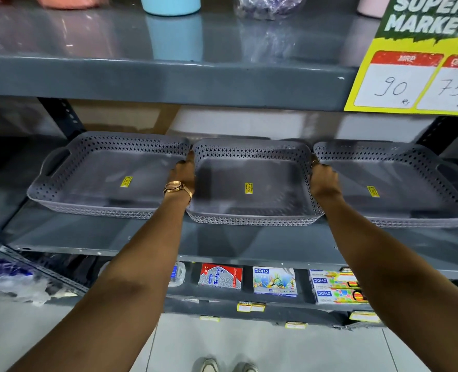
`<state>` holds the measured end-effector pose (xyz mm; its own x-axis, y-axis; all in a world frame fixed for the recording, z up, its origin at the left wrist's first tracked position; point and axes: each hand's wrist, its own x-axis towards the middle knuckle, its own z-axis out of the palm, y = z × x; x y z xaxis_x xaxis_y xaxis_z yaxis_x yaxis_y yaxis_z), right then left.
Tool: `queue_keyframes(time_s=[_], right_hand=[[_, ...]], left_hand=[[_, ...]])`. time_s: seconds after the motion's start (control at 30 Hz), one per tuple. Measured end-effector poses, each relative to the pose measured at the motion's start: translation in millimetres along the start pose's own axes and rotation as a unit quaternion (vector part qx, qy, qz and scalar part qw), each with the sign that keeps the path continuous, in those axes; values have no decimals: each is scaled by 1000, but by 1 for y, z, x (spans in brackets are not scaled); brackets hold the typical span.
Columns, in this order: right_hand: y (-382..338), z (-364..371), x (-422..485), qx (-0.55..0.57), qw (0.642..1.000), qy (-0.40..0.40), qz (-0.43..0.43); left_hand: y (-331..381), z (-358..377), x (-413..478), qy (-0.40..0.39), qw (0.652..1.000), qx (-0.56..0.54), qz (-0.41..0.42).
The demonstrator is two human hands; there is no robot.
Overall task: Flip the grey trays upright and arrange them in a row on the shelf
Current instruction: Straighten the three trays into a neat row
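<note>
Three grey perforated trays stand upright side by side on the grey metal shelf (141,237). The left tray (98,181) and the right tray (399,189) each rest on the shelf with a yellow sticker inside. The middle tray (249,167) sits between them, its front edge over the shelf surface. My left hand (182,174), with a gold watch on the wrist, grips the middle tray's left rim. My right hand (323,178) grips its right rim. The fingers of both hands are hidden behind the rims.
An upper shelf (168,76) hangs just above the trays, carrying a blue cup (170,5) and wrapped goods. A yellow price sign (416,76) hangs at the right. Below, boxes of stationery (274,283) line a lower shelf. My shoes (227,366) stand on the tiled floor.
</note>
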<state>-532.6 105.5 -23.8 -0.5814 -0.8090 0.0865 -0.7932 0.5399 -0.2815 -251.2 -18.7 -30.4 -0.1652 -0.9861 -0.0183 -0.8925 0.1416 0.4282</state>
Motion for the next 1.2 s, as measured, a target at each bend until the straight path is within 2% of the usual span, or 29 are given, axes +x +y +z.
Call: queue_keyframes(time_s=[0.1,0.23,0.47,0.63,0.7,0.93,1.2], right_hand=[[-1,0,2,9,1000,2,16],[-2,0,-1,4,1000,3,12],[4,-2,-23,-13,1000,-12,2],[7,-5,-46,-29,998,-36,46],[10,-7,-57,-36,998,-30,50],[12,-9,-81,-29,998,-6,53],[9,-13,-84,-18,999,-10,50]], left_hand=[[0,-3,0,-6,999,-35,13],[1,-3,-4,-2,999,8,39],[1,-6,-26,-19,999,36,18],[-6,-5,-52,-10,999,36,20],[-5,-9,-64,2,1000,17,7],[-13,-10,-82,-10,998,57,12],[-11,-7,-83,5,999,40,2]])
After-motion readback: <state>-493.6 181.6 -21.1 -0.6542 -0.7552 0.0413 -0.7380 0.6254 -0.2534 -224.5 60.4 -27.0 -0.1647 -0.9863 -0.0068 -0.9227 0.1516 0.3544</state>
